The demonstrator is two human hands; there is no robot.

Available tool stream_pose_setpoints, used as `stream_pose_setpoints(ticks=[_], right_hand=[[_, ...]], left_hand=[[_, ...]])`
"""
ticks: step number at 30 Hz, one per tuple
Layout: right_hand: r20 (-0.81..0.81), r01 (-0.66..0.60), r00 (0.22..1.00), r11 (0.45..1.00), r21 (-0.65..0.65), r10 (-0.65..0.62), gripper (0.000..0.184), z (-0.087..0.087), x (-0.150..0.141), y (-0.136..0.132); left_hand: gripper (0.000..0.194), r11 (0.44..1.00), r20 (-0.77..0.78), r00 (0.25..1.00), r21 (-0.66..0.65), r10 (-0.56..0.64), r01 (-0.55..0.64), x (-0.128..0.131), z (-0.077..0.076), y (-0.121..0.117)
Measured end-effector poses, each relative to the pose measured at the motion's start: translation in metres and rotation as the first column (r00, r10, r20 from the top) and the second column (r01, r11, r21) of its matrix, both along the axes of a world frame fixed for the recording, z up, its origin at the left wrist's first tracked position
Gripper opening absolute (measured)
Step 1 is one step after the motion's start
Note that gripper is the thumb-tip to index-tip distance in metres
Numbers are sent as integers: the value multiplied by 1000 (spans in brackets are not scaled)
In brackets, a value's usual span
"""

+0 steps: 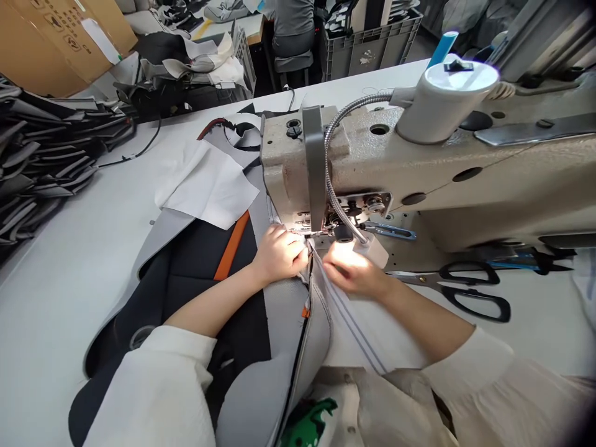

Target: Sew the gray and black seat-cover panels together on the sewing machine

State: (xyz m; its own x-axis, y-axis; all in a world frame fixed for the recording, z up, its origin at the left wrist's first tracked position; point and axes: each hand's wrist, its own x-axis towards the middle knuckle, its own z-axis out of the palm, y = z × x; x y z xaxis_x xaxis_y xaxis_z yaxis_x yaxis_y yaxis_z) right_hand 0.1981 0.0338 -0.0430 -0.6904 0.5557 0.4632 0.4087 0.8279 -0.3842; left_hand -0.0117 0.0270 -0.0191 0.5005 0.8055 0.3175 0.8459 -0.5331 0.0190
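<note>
A grey, black and orange fabric cover (195, 267) lies across the white table and runs under the head of a beige sewing machine (419, 167). My left hand (279, 254) is closed, its fingers pinching the grey fabric edge just left of the needle. My right hand (354, 270) is also closed on the grey piece with a striped trim (354, 329), right of the needle under the bright lamp. A raised grey seam (316, 323) runs back between my two hands towards my body.
Black-handled scissors (470, 288) lie on the table right of my right hand. Stacks of black and grey cut pieces (51, 161) fill the left edge. White cloth (209, 186) lies on the cover. Cardboard box (60, 37), grey crate (367, 43) and a seated person (293, 31) are behind.
</note>
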Motion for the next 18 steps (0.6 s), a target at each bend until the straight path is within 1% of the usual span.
stream_pose_setpoints(ticks=[1,2,4,5,7,8,9,10,11,12,13,14,15,16,18], right_hand=[[6,-99,995,994,47,99,27,4,1,-2],[22,-204,979,974,97,203,29,8,1,-4],[65,-357,934,919,166,351,32,14,-1,-7],[82,-395,918,902,172,387,32,15,-1,-9],[77,-425,905,897,122,419,25,16,-2,-13],[57,-438,899,896,77,434,20,16,-3,-16],[31,-453,891,891,32,452,19,16,-4,-19],[5,-470,882,882,-7,471,23,15,-6,-23],[-10,-485,874,873,-42,485,30,15,-10,-27],[-7,-496,868,865,-74,497,37,15,-14,-31],[12,-500,864,860,-105,504,45,15,-19,-35],[44,-494,863,858,-140,504,52,15,-26,-38],[77,-482,863,858,-176,500,58,16,-32,-41],[104,-467,863,859,-208,494,63,17,-39,-44],[120,-450,864,858,-247,488,71,19,-50,-47]], left_hand=[[31,1000,12,1000,-13,4,-4,-1,-1,2],[31,1000,26,1000,-26,8,-8,-1,-1,3],[32,998,70,998,-58,9,-5,-1,1,-1],[33,997,97,995,-77,20,-12,-1,4,-7],[35,987,147,986,-150,74,-52,-2,12,-24],[43,973,160,981,-221,106,-69,-4,17,-35],[57,946,162,978,-316,130,-73,-8,23,-47],[73,903,155,977,-423,146,-67,-13,29,-57],[85,847,144,978,-529,154,-55,-18,35,-66],[92,785,131,978,-618,159,-45,-25,40,-72],[94,729,116,978,-683,172,-47,-31,44,-75],[92,689,100,977,-722,191,-61,-38,48,-76],[87,665,86,974,-742,212,-79,-43,51,-73],[79,654,76,971,-751,225,-93,-46,52,-69],[67,663,71,967,-740,244,-112,-47,53,-58]])
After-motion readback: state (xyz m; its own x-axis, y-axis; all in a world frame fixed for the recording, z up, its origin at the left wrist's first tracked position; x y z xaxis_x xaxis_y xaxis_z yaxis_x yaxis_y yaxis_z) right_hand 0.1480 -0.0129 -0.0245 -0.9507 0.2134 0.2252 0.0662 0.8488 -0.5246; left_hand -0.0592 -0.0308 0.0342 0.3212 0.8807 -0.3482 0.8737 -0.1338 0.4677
